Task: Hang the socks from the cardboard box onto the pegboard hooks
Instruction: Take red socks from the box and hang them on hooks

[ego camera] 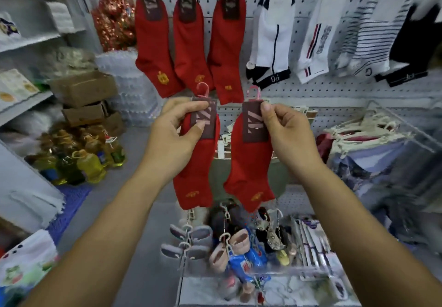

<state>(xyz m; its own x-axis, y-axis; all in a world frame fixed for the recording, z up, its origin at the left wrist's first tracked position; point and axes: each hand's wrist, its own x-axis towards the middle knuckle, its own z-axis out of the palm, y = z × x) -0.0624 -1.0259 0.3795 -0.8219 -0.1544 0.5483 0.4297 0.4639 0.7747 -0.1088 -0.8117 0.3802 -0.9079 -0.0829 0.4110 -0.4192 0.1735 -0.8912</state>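
Pinching 2 red socks (196, 170) (248, 163), hands (172, 139) (289, 134) partly cover their labels (209, 118) (253, 125).

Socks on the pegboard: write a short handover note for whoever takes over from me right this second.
The left hand pinches the label card of one red sock.
The right hand pinches the card of a second red sock.
Both socks dangle in front of the pegboard, and their pink hangers are not on any hook.
Done: three red socks hang in the row above.
Left: hook these two on. I cannot tell whether more wait in a box.
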